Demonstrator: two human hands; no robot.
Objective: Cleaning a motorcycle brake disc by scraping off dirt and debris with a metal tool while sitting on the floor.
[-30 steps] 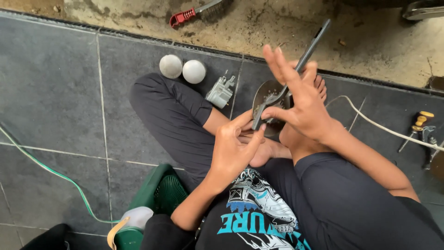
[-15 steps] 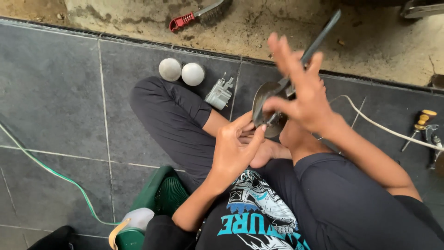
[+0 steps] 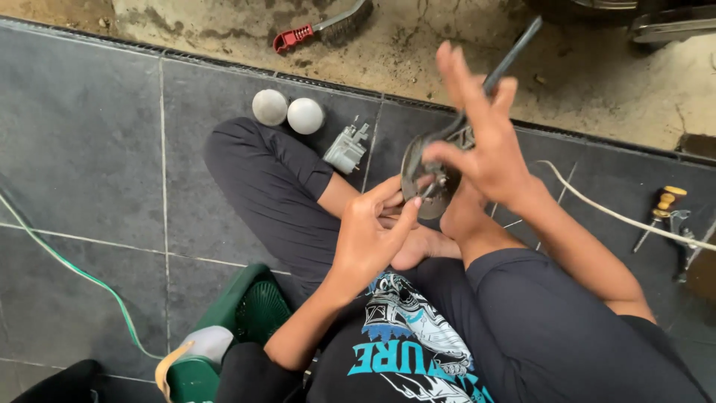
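I sit cross-legged on dark tiles. My right hand (image 3: 481, 138) grips a dark metal tool with a long handle (image 3: 513, 51) that sticks up and to the right; its curved grey head (image 3: 412, 170) hangs below my fingers. My left hand (image 3: 371, 235) reaches up from below, its fingertips touching a small part at the tool's head. My bare feet (image 3: 429, 242) lie just under both hands.
Two grey-white balls (image 3: 287, 112) and a small grey metal part (image 3: 346, 149) lie on the tiles beyond my knee. A red-handled wire brush (image 3: 317, 28) rests on the dirt. A yellow-handled screwdriver (image 3: 656, 213) and white cable (image 3: 619, 216) lie right. A green container (image 3: 250, 313) stands left.
My right hand has lifted the tool slightly and tilted it. My left hand's fingers have stayed at the tool's head, shifting a little.
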